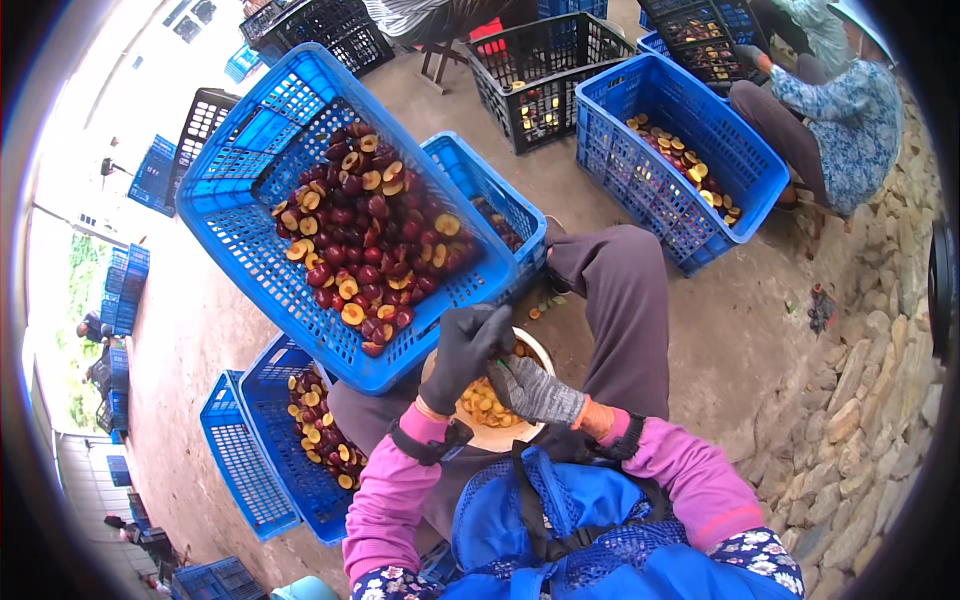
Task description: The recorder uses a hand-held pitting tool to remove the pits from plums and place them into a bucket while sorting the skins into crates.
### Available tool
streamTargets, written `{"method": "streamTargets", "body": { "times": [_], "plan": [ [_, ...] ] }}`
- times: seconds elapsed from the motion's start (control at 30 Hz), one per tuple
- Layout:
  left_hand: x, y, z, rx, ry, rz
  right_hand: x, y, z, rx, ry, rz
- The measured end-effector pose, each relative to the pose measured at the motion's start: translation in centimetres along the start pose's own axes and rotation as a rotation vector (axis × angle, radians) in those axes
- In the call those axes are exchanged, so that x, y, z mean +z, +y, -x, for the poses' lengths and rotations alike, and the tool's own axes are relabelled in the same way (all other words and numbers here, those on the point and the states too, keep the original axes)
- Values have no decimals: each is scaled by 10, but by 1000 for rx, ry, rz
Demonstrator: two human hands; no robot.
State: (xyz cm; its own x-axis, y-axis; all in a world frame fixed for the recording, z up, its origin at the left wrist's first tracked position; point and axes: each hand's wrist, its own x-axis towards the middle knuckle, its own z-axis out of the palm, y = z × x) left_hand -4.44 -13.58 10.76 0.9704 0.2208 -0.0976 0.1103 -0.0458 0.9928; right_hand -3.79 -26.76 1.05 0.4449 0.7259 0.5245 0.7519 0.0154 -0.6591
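My left hand, in a black glove, is closed with its fingers curled over a pale round tub. My right hand, in a grey knit glove, meets it there, with fingers pinched together. A speck of green shows between the two hands, but what they hold is hidden. Small yellow-orange pieces lie in the tub, between my knees. Just beyond my left hand, a big blue crate stands tilted toward me, holding many dark red plums, several of them halved with yellow flesh.
To my left are blue crates, one with plum halves. Another blue crate with halved plums stands ahead right, beside a seated person in a blue patterned top. A black crate stands beyond. Stonework borders the right.
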Motion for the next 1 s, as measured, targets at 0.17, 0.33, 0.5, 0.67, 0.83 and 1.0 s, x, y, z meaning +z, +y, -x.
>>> {"method": "streamTargets", "body": {
  "times": [0.17,0.33,0.5,0.67,0.83,1.0],
  "plan": [
    [7,-21,-2,144,152,261,-23,1,-16,117,-388,-137],
    [8,-18,-6,257,161,254,-41,2,-17,-38,-488,17],
    [12,-21,-14,252,241,585,-39,12,-28,-102,-294,-214],
    [12,-15,-17,114,103,821,-53,19,-32,-390,-412,253],
    [-11,-27,-3,-202,244,1219,-47,24,-25,-319,-557,-60],
    [-82,-61,55,456,482,-202,-6,15,-16,-169,-586,-146]
  ]
}}
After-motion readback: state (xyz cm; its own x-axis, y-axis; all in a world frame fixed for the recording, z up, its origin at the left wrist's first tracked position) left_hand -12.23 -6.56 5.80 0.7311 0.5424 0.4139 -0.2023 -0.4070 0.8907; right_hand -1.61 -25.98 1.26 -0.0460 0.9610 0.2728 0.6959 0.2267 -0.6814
